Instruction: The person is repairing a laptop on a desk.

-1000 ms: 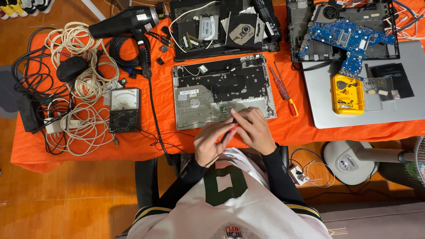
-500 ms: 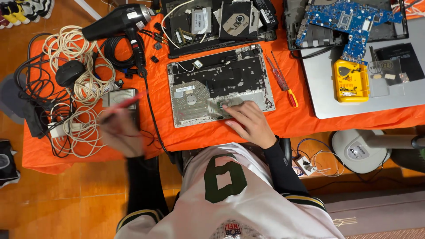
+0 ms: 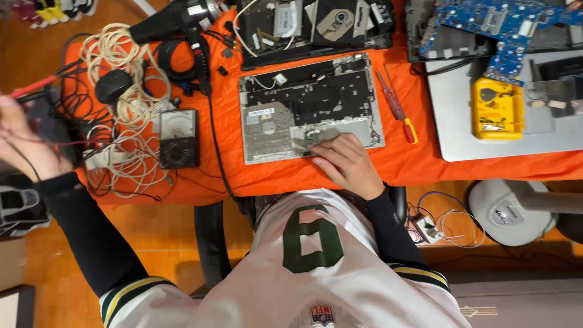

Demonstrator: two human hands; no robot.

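Note:
An opened silver laptop chassis (image 3: 316,103) lies on the orange-covered table (image 3: 419,165) in front of me. My right hand (image 3: 347,165) rests at its near edge, fingertips gripping a small grey part (image 3: 311,135) on the chassis. My left hand (image 3: 23,138) is stretched far out past the table's left end, blurred, closed around a red test probe (image 3: 31,87) and thin dark leads. A black analog meter (image 3: 177,138) sits between the two hands among white cables (image 3: 124,100).
A black heat gun (image 3: 173,21) and a black mouse (image 3: 113,85) lie at back left. Behind the chassis is a dismantled laptop base (image 3: 316,24). A red screwdriver (image 3: 395,108), a yellow meter (image 3: 498,109), a blue circuit board (image 3: 501,24) and a silver lid (image 3: 486,149) are on the right. A white fan base (image 3: 507,209) stands on the floor.
My left hand left the chassis and swept left past the analog meter to the table's left end, now holding the probes. My right hand stayed at the chassis edge.

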